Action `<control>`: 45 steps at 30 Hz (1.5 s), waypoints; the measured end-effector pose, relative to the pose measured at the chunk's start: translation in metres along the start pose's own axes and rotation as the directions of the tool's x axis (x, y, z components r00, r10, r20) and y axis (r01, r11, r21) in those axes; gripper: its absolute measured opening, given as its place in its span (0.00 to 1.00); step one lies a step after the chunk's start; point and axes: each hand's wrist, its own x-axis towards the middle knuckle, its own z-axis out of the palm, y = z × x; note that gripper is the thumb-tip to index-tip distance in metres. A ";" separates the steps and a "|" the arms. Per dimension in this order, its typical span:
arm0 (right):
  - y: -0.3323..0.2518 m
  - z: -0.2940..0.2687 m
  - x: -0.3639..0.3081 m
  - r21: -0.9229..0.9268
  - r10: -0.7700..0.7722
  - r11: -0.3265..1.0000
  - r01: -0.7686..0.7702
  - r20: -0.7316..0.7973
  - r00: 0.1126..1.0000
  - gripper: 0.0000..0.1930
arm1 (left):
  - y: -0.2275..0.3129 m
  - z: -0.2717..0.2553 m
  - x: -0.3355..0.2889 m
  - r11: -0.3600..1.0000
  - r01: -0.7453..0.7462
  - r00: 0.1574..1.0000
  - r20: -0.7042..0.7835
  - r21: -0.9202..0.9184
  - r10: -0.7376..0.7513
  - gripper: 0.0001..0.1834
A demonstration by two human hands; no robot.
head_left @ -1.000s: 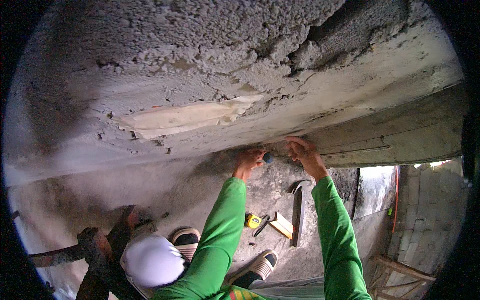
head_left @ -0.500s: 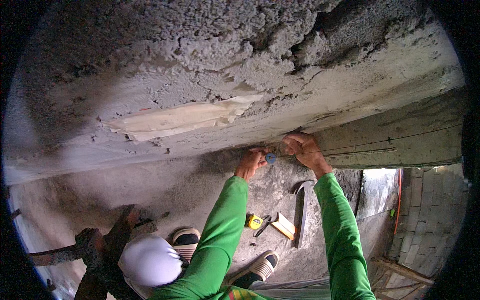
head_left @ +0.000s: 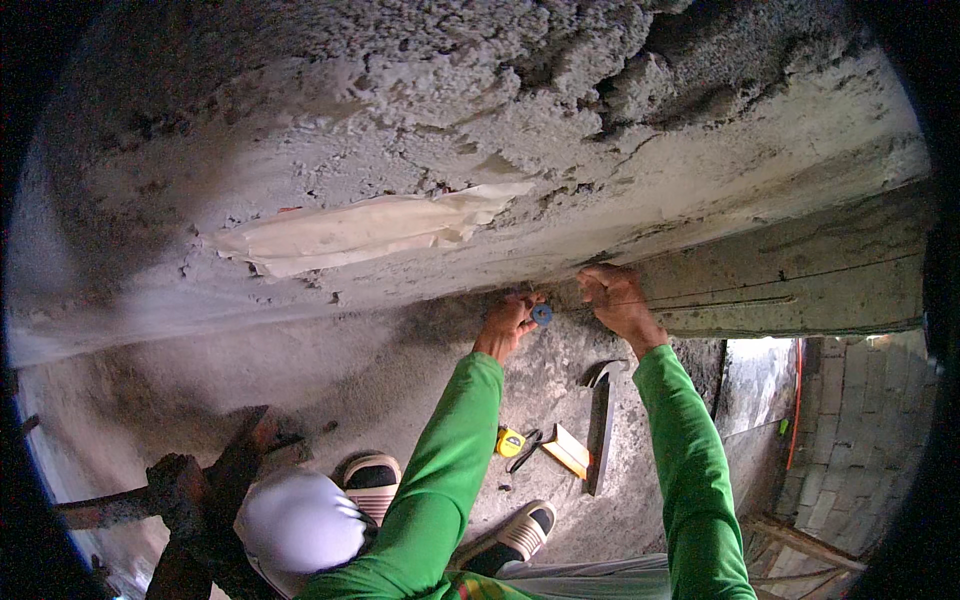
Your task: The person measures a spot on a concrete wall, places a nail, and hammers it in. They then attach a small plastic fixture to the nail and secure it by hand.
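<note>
My left hand (head_left: pixel 508 325) is closed round a small blue disc-shaped spool (head_left: pixel 541 315) below the edge of the rough concrete. To its right, my right hand (head_left: pixel 615 300) is raised with its fingers curled in a pinch. A thin dark string (head_left: pixel 740 289) runs from my right hand along the concrete face toward the far right. Any string between the two hands is too fine to make out. Both forearms are in green sleeves.
On the ground below my hands lie a yellow tape measure (head_left: pixel 510 442), an orange-and-white angled piece (head_left: pixel 567 452) and a claw hammer (head_left: pixel 601 430). A white rounded object (head_left: pixel 302 522) and dark timbers (head_left: pixel 185 500) stand at lower left. Torn paper (head_left: pixel 360 232) clings to the concrete.
My right hand has shifted slightly to the right, a little away from the left. My left hand stays closed on the spool, almost in place.
</note>
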 end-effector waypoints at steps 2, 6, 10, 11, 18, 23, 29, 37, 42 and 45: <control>-0.018 -0.004 -0.001 0.012 0.067 0.998 -0.067 0.000 0.998 0.15 | 0.001 0.000 0.001 0.999 0.019 1.000 0.001 -0.031 -0.019 0.24; -0.051 -0.010 -0.005 0.704 0.185 0.703 -0.103 -0.040 0.982 0.15 | 0.006 0.003 0.001 0.991 0.079 0.996 -0.034 -0.110 -0.084 0.16; -0.064 -0.016 -0.013 0.809 0.176 0.587 -0.028 -0.094 0.980 0.18 | -0.003 0.001 0.005 0.989 0.019 1.000 0.006 -0.149 -0.019 0.19; -0.064 -0.015 -0.014 0.839 0.204 0.543 -0.033 -0.093 0.975 0.21 | -0.007 -0.001 0.008 0.987 0.029 1.000 0.008 -0.158 -0.028 0.18; -0.046 0.009 -0.001 0.851 0.382 0.522 -0.063 -0.167 0.909 0.20 | -0.034 -0.023 0.021 0.762 -0.423 0.906 0.221 0.491 0.360 0.18; -0.037 0.022 0.006 0.801 0.455 0.589 -0.109 -0.218 0.864 0.21 | -0.034 -0.024 0.020 0.962 -0.232 0.966 0.153 0.146 0.210 0.25; -0.034 0.028 0.005 0.866 0.501 0.494 -0.077 -0.212 0.839 0.23 | -0.039 -0.022 0.027 0.753 -0.558 0.830 0.264 0.350 0.492 0.21; -0.035 0.033 0.010 0.767 0.461 0.640 -0.038 -0.344 0.818 0.24 | -0.032 -0.017 0.025 0.483 -0.626 0.745 0.285 0.612 0.603 0.17; -0.041 0.033 0.011 0.859 0.452 0.511 0.030 -0.299 0.840 0.22 | -0.049 -0.021 0.036 0.733 -0.535 0.836 0.139 0.421 0.530 0.16; -0.042 0.035 0.011 0.903 0.494 0.428 0.038 -0.269 0.826 0.20 | -0.058 -0.026 0.046 0.604 -0.649 0.745 0.227 0.463 0.627 0.14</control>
